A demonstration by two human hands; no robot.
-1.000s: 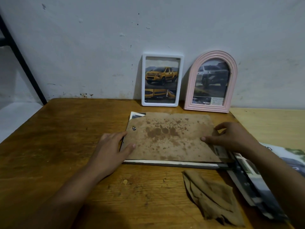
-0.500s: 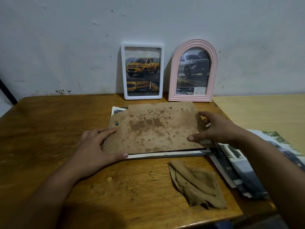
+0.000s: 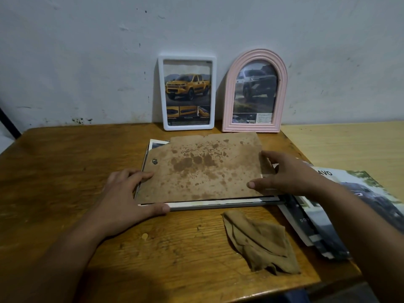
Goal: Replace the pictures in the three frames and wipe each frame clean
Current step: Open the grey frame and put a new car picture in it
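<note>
A large frame (image 3: 218, 204) lies face down on the wooden table, with its stained brown backing board (image 3: 203, 169) on top and a picture corner (image 3: 156, 144) peeking out at the far left. My left hand (image 3: 126, 191) rests on the frame's left edge, thumb at the near rim. My right hand (image 3: 286, 174) presses the board's right edge, fingers spread. A white rectangular frame (image 3: 187, 92) with a yellow truck picture and a pink arched frame (image 3: 255, 90) with a grey truck picture lean upright against the wall. A crumpled brown cloth (image 3: 260, 241) lies in front of the flat frame.
Loose car brochures (image 3: 323, 215) are stacked at the right, under my right forearm. The wooden table (image 3: 65, 171) ends close on the right, where a paler table (image 3: 349, 145) adjoins it. A dark metal bar (image 3: 8, 123) slants at the far left.
The camera has shifted and the view sits a little lower and leftward. My left thumb has slid down to the frame's near edge; my right hand has stayed on the board's right edge.
</note>
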